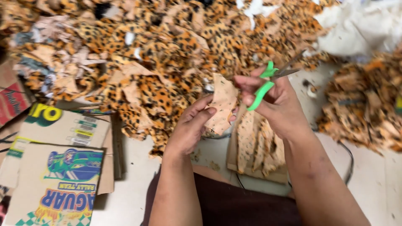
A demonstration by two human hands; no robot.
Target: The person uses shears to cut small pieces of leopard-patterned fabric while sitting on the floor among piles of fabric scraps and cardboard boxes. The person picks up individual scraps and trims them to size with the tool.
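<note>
My left hand [190,125] is closed on a small cut fabric piece [222,104], thumb and fingers pinching its lower left edge; the piece shows its pale tan reverse side and stands roughly upright between my two hands. My right hand [272,100] is closed around the green-handled scissors [268,81], fingers through the loops, with the grey blades pointing up and to the right, away from the fabric piece. The blades appear nearly together, though motion blur prevents a firm reading. The two hands sit close to each other, with the fabric piece just beside the right fingertips.

Directly below my hands, a flat wooden board [234,161] lies on the floor and carries a stack of cut pieces [255,146] of the same tan colour, laid side by side. A dark cable [347,159] runs past the board on the right.

Beyond my hands, a large heap of leopard-print fabric scraps [159,62] in orange and black covers the floor. A second, smaller heap [364,109] lies to the right, with white material [360,25] above it. To the left, flattened printed cardboard boxes [58,167] rest on the floor [130,192].
</note>
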